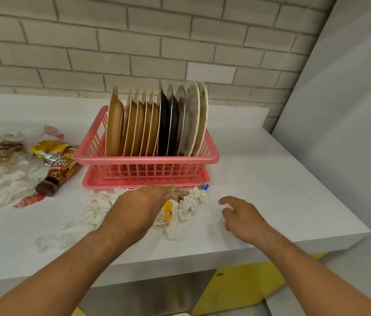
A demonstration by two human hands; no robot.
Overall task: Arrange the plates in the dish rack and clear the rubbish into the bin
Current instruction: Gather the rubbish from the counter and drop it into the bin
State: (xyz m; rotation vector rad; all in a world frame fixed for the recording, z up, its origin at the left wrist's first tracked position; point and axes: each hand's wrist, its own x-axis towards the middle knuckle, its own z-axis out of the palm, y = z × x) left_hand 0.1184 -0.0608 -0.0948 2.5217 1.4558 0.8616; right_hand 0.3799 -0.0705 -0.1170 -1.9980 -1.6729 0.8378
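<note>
A pink dish rack point(145, 159) stands on the white counter, on a pink drip tray. Several plates point(157, 124) stand upright in it: tan ones on the left, dark ones in the middle, pale ones on the right. In front of the rack lies a heap of crumpled white tissue point(186, 208) with a yellow wrapper and brown scraps. My left hand point(137, 210) lies on top of this heap, fingers reaching onto the brown scraps. My right hand point(242, 216) is to the right of the heap, fingers curled over a small white tissue scrap.
More rubbish lies left of the rack: a brown bottle point(58, 175), a yellow foil packet point(47, 149), a red wrapper point(29, 200), tissue and clear plastic. The counter's edge point(316, 241) runs along the front right. A brick wall stands behind. No bin is in view.
</note>
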